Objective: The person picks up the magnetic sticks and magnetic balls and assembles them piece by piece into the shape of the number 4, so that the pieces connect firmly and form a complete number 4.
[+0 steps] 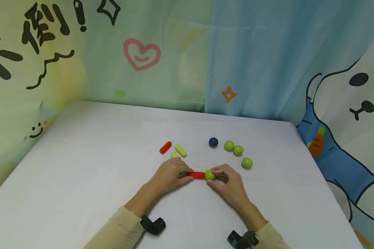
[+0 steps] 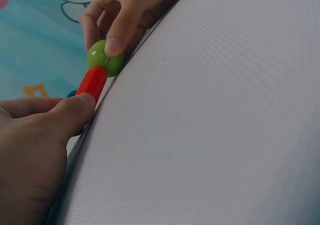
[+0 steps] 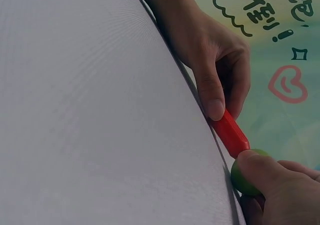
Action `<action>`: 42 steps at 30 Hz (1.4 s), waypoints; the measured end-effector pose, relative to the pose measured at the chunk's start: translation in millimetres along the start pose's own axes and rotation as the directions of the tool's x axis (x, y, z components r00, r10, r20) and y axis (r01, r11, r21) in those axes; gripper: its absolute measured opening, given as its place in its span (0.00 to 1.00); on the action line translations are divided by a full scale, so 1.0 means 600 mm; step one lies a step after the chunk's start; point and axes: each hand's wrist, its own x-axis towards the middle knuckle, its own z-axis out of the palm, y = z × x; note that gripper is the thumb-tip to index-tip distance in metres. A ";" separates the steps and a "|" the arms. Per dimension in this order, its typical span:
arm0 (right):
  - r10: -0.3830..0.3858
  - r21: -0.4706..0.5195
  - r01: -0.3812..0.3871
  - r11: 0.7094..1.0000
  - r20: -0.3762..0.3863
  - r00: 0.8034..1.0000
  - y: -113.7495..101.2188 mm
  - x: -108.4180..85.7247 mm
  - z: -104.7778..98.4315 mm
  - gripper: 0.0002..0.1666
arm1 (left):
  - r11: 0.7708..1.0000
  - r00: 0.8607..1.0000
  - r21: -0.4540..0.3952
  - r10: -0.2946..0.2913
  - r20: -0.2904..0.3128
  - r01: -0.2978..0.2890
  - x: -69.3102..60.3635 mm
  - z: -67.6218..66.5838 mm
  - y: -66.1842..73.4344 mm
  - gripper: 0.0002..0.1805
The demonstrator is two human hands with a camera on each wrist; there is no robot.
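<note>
On the white table (image 1: 81, 173), a loose red plastic-looking stick (image 1: 165, 147) lies beyond and to the left of the held red ridged stick (image 1: 198, 175), which serves as the landmark here; the left hand (image 1: 169, 175) is at the landmark's left end, thumb and fingers pinching it; beyond that hand, still left of the landmark, lie a short yellow-green stick (image 1: 174, 155), partly hidden by the hand, and a fully visible yellow-green stick (image 1: 180, 150).

The landmark lies between the hands, its long axis running from left to right; its right end meets a glossy green ball (image 1: 209, 174), though whether the end sits in a hole or merely touches cannot be told; the left hand is nearer the landmark, being on it, while the right hand (image 1: 230, 185) grasps the ball between thumb and fingers, just off the landmark's right end.

Beyond and to the right of the landmark lies a dark blue ball (image 1: 213, 142); farther right come three loose green balls (image 1: 238, 150), two close together and one apart, nearer the right hand.
</note>
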 end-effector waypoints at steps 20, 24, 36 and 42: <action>0.049 -0.020 -0.048 0.999 0.096 0.994 0.015 0.047 -0.001 0.22 | 1.000 0.995 -0.009 0.010 0.097 -0.009 0.015 -0.009 -0.009 0.16; 0.070 -0.038 -0.066 0.997 0.117 0.991 0.020 0.055 0.002 0.22 | 1.000 0.991 -0.021 0.025 0.129 -0.023 0.009 -0.001 -0.009 0.18; 0.081 -0.011 -0.081 0.997 0.205 0.975 0.024 0.065 0.020 0.24 | 0.999 0.984 -0.034 0.012 0.180 -0.006 -0.006 0.007 0.014 0.18; 0.082 -0.035 -0.076 0.996 0.224 0.971 0.008 0.079 0.016 0.25 | 1.000 0.991 -0.013 0.029 0.131 -0.027 0.002 0.002 0.016 0.14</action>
